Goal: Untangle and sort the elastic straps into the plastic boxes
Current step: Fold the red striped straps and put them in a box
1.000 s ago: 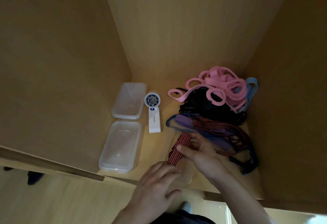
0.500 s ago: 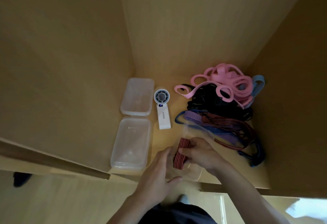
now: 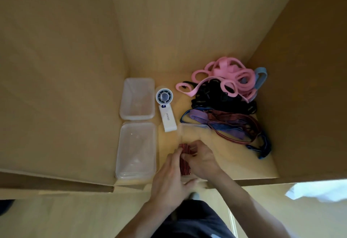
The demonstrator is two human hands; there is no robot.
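Observation:
A folded red-and-black striped strap (image 3: 185, 159) sits between my two hands inside a clear plastic box (image 3: 193, 127) near the shelf's front edge. My left hand (image 3: 170, 175) pinches its left side and my right hand (image 3: 201, 159) pinches its right side. Behind lies a tangled pile: pink straps (image 3: 227, 77), black straps (image 3: 212, 97), and striped purple, red and blue straps (image 3: 231, 125). Two more clear boxes, far (image 3: 138, 98) and near (image 3: 136, 150), stand at the left.
A white hand-held fan (image 3: 166, 109) lies between the left boxes and the strap pile. Wooden walls close the shelf in on the left, back and right. A light blue strap (image 3: 262, 77) pokes out at the pile's back right.
The red striped strap has been drawn back from the pile and folded shorter. Both hands have closed in on it over the near clear box.

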